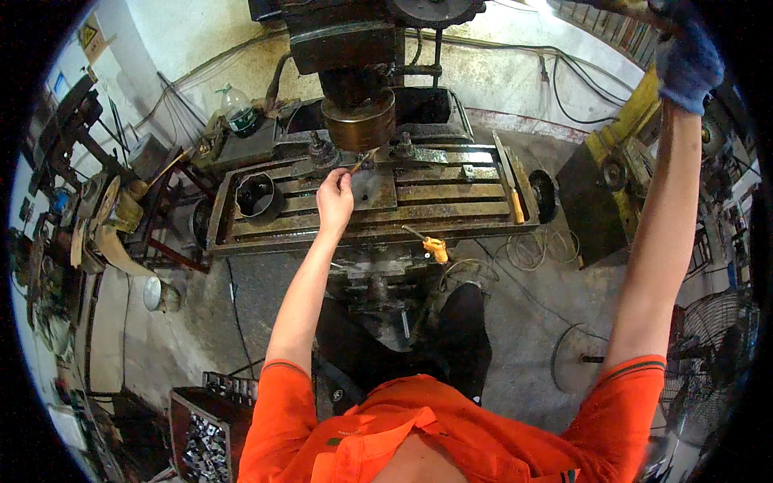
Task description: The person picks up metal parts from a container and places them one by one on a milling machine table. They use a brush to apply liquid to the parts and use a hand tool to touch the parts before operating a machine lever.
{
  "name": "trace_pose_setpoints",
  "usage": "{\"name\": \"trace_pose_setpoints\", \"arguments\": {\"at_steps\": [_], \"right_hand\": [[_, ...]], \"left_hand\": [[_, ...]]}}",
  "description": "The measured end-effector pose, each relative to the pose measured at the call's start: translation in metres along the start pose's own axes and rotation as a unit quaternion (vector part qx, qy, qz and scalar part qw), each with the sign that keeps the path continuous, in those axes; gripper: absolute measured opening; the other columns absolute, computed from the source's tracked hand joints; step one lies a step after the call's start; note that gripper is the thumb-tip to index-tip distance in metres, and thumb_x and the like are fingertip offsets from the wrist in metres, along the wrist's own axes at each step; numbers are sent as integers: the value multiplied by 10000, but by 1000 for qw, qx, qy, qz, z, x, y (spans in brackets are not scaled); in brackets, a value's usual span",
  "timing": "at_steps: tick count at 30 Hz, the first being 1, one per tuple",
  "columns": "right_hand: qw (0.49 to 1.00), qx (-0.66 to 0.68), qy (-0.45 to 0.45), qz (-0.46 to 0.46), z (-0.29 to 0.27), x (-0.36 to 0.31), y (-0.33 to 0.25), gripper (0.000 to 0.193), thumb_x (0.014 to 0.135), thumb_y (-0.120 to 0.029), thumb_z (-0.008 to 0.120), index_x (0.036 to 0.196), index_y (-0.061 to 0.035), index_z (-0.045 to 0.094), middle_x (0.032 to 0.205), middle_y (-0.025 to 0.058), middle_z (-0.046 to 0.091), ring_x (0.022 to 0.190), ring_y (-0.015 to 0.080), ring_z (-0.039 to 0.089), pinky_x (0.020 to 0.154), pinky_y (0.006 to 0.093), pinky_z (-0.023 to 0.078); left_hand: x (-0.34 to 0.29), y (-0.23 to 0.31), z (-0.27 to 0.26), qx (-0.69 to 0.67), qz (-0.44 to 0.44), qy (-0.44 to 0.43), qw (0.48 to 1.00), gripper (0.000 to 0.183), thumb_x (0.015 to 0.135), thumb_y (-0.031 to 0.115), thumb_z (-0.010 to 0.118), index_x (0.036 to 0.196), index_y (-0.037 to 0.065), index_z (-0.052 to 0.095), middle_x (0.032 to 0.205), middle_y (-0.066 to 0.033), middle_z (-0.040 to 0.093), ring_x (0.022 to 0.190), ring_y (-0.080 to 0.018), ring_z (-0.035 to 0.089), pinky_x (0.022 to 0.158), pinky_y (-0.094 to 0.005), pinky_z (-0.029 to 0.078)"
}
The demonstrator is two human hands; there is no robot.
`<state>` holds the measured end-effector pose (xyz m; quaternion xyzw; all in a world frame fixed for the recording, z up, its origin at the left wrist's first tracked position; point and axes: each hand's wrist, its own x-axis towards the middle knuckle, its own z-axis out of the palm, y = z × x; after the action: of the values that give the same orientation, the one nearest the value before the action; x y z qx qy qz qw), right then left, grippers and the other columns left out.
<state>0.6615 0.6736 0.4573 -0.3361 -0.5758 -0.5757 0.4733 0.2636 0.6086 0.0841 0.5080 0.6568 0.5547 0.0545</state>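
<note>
My bare left hand (336, 197) pinches a thin brownish stick (364, 161), possibly a brush. Its tip points up to the right, just under the round metal spindle head (360, 121) of a milling machine. Below lies the slotted machine table (435, 213), where a dark workpiece and two clamps (320, 150) sit around the spindle. My right hand (690, 68), in a blue glove, is raised at the far upper right. It appears closed around a dark lever (636, 8); its fingers are partly hidden.
On the table stand a round black container (259, 198) at left and a file with an orange handle (515, 201) at right. A yellow air gun (436, 248) hangs at the front edge. A bottle (239, 111), a floor fan (708, 362) and a bin of metal parts (205, 447) surround me.
</note>
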Motion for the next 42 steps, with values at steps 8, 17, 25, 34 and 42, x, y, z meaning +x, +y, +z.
{"name": "trace_pose_setpoints", "arguments": {"at_steps": [8,17,25,34,42], "right_hand": [[986,42,-147,63,29,-6,-1,205,728,-98,619,918,-26,649,857,96,649,693,203,610,653,285,485],[938,140,-302,96,-79,-165,-75,208,755,-94,580,940,-28,649,824,86,645,651,202,591,647,295,482],[350,429,-670,494,-129,-416,-261,297,755,-243,677,956,-27,644,805,19,605,735,125,526,681,283,431],[371,440,-520,631,-129,-433,-321,237,722,-195,713,872,-84,567,629,-39,496,520,55,451,424,222,376],[517,538,-403,530,-117,-296,-211,298,743,-163,666,1000,-81,538,653,11,514,523,138,509,489,293,459]], "left_hand": [[0,-2,-16,45,-26,18,998,187,844,155,530,942,15,604,804,-189,625,771,-311,619,675,-363,465],[-11,-25,-135,152,40,84,984,219,868,169,510,993,5,586,909,-183,615,846,-317,601,724,-386,465],[15,-51,-169,476,42,-9,878,180,846,205,503,951,74,568,754,-165,585,653,-331,605,578,-444,478],[6,-44,-176,459,77,-42,884,265,815,316,551,928,78,586,685,-141,613,641,-302,617,552,-413,483],[-31,-30,-252,380,10,-47,924,237,809,252,567,946,66,622,767,-154,631,740,-324,608,634,-412,479]]}}
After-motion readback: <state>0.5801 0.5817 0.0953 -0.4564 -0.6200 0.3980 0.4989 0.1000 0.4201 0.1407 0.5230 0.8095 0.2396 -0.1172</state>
